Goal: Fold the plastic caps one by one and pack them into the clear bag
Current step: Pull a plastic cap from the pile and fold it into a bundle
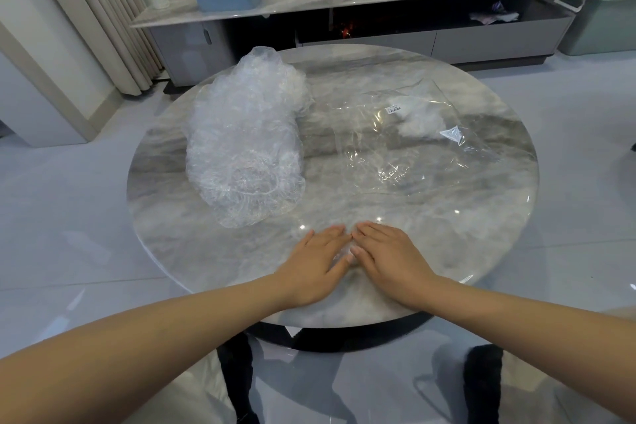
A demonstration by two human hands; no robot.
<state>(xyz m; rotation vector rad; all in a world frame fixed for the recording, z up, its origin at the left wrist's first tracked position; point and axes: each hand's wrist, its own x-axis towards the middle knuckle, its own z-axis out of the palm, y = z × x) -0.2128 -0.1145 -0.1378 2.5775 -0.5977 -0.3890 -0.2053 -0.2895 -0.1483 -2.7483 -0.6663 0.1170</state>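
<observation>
Hands flat: left hand (315, 263) and right hand (389, 260) press one plastic cap (347, 249) on the table (447, 251), fingers straight. Cap pile (244, 151) far-left; clear bag (406, 141) far-right. Advice — smooth outward, expel air before creasing.

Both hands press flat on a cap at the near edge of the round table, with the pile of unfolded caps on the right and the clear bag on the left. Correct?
Not quite: the sides are swapped. The head view shows the pile of unfolded caps on the left and the clear bag on the right. The left hand and right hand do press flat at the round table's near edge.
</observation>
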